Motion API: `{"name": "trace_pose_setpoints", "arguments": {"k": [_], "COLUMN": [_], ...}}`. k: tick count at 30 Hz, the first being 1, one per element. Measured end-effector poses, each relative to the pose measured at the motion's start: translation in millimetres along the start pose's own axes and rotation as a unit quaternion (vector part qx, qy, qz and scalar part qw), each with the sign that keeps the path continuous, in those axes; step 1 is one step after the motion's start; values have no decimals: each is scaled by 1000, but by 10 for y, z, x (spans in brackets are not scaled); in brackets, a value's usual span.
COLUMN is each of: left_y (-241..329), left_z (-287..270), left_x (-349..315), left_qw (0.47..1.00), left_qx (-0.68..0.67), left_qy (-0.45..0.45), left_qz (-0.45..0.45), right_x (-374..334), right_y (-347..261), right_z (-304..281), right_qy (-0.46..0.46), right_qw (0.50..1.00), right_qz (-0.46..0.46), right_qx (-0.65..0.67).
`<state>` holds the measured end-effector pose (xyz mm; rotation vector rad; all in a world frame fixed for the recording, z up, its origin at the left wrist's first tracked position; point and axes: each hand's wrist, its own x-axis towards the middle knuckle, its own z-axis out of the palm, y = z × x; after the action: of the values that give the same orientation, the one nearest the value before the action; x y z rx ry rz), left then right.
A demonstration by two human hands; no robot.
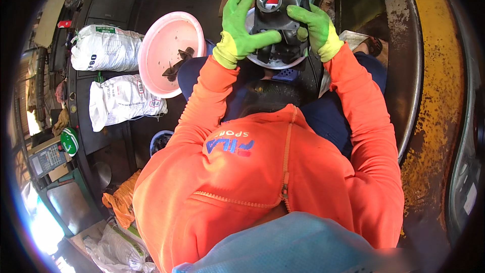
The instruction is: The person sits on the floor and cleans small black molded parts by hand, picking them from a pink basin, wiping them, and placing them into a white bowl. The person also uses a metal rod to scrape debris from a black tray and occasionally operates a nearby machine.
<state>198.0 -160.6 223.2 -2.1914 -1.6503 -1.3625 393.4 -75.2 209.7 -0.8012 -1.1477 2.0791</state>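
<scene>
1. Well, both arms in orange sleeves reach to the far side, the left one leaning right and the right one leaning left.
2. The left hand, in a green and yellow glove, is open wide. Its fingers point far, and its thumb sticks out to the right, over the near left of the black part. I cannot tell if the thumb presses on it.
3. The right hand, in a glove like that, pinches the part's right side, thumb on top and a fingertip showing below.
4. The part is between the hands, over a pale basin. It looks longest from near to far. Its round hole is at the far left and faces up.
5. To the left is a pink basin with dark pieces in it.
</scene>
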Motion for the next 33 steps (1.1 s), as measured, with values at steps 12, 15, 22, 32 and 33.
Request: {"name": "trace_pose_setpoints", "arguments": {"k": [12, 15, 22, 32, 33], "left_y": [372, 457, 750, 663, 647], "left_z": [-145, -59, 149, -46, -61], "left_x": [247, 231, 179, 273, 300], "left_qw": [951, 918, 935, 958, 953], "left_qx": [-257, -332, -283, -278, -299], "left_qy": [50, 69, 91, 3, -11], "left_qz": [-167, -205, -191, -68, -56], "right_x": [-41, -61, -78, -318, -340], "right_y": [-78, 242, 398, -94, -106], "right_z": [32, 118, 285, 347, 322], "right_qy": [-20, -61, 20, -126, -145], "right_qw": [991, 967, 893, 881, 884], "right_qz": [52, -155, -398, -339, -327], "right_qx": [-119, -193, -208, -304, -299]}}
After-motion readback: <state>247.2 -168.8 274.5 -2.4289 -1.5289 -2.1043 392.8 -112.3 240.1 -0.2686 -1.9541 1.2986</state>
